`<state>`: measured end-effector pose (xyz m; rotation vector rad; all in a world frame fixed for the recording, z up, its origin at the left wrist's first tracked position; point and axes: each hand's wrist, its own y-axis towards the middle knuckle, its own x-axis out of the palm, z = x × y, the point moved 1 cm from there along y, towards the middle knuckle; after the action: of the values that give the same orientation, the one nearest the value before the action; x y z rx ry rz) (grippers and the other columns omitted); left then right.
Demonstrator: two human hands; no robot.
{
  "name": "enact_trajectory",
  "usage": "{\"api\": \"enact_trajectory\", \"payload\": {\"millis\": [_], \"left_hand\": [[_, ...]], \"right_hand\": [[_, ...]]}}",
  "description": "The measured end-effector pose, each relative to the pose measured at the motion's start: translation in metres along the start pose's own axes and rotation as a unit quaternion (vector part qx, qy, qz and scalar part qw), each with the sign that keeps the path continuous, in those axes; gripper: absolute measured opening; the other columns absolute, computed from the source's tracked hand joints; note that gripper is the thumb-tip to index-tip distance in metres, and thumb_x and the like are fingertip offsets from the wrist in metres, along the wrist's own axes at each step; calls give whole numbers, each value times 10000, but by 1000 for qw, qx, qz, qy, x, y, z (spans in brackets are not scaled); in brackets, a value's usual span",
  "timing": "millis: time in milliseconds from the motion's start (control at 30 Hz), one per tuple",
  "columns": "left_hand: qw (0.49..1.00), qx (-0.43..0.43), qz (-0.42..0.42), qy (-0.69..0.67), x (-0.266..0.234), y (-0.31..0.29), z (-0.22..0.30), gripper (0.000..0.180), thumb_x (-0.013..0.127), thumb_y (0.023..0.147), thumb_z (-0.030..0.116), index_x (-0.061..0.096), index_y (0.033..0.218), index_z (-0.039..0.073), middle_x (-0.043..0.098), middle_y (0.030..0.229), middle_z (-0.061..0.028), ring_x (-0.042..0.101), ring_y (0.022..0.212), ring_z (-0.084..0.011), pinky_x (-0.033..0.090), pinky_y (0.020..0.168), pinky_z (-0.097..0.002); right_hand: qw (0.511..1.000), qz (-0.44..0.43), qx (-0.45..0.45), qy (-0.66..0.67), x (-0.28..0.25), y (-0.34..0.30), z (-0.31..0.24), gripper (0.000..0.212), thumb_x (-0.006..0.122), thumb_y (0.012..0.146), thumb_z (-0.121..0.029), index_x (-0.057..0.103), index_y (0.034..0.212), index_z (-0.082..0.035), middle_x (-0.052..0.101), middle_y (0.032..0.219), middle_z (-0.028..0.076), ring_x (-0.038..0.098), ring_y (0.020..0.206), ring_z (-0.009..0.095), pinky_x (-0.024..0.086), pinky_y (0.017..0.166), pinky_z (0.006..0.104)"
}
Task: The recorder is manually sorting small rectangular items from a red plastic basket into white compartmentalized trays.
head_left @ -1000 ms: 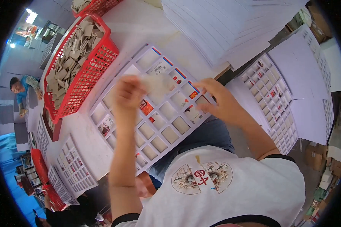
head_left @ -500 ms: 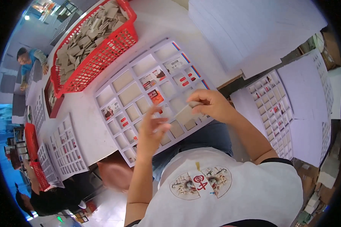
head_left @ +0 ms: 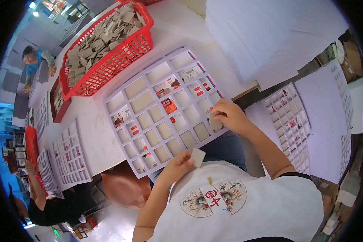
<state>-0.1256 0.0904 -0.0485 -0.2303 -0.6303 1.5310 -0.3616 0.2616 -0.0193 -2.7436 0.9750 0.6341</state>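
A white grid board (head_left: 129, 117) lies at a slant in front of me on the table. Several of its compartments hold grey cardboard pieces; others show printed red and white packaging. My left hand (head_left: 176, 168) is below the board's near edge, close to my shirt, pinching a small grey cardboard piece (head_left: 198, 157) between thumb and fingers. Over the board's right corner, my right hand (head_left: 232, 116) has its fingers closed on another grey cardboard piece (head_left: 215, 122), which stands tilted at a compartment there. The fingers hide part of that piece.
A red plastic basket (head_left: 109, 60) heaped with cardboard pieces stands at the far left of the table. A tall stack of white sheets (head_left: 266, 36) is at the far right. More grid boards (head_left: 288, 121) lie right and left. Two people work at the left.
My left hand has drawn back from over the board toward my body and now holds a cardboard piece. My right hand has lowered its piece slightly toward the board's right corner.
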Motion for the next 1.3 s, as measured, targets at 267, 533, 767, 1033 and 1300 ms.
{"api": "enact_trajectory", "payload": {"millis": [267,533,767,1033,1300], "left_hand": [[999,45,31,-2,16,7,-10,171,540,980,118,549,1128,33,603,1000,-18,533,933,-93,442,847,-243],[969,184,120,-116,2,-33,15,223,509,988,101,518,1171,-25,634,1045,-87,617,997,-187,477,894,-294],[776,321,517,-165,-59,-73,12,240,526,988,127,534,1180,-15,608,1115,-70,560,1038,-153,453,917,-303],[812,221,531,-95,-96,-75,-25,235,520,982,84,536,1197,-8,594,1186,-81,538,1113,-159,436,948,-280],[819,203,530,-82,-79,-73,-5,233,504,962,12,522,1192,-16,586,1227,-95,553,1122,-178,462,936,-300]], "right_hand": [[944,-91,-120,-292,3,-30,-34,393,747,760,-150,643,1123,-42,541,1164,131,523,1090,310,430,928,408],[964,1,-128,-233,21,-28,-6,498,770,739,-187,601,1193,-71,496,1226,171,488,1137,343,397,981,426],[953,117,-100,-261,42,-28,-13,309,672,726,-46,618,1030,-54,537,1119,164,506,1054,369,425,922,456],[919,216,-95,-316,6,-28,-1,459,673,830,-192,564,1232,3,515,1307,185,454,1227,379,343,1045,455],[983,149,46,-92,-5,-16,62,475,600,937,-188,493,1361,-2,406,1489,148,288,1432,285,215,1158,375]]}}
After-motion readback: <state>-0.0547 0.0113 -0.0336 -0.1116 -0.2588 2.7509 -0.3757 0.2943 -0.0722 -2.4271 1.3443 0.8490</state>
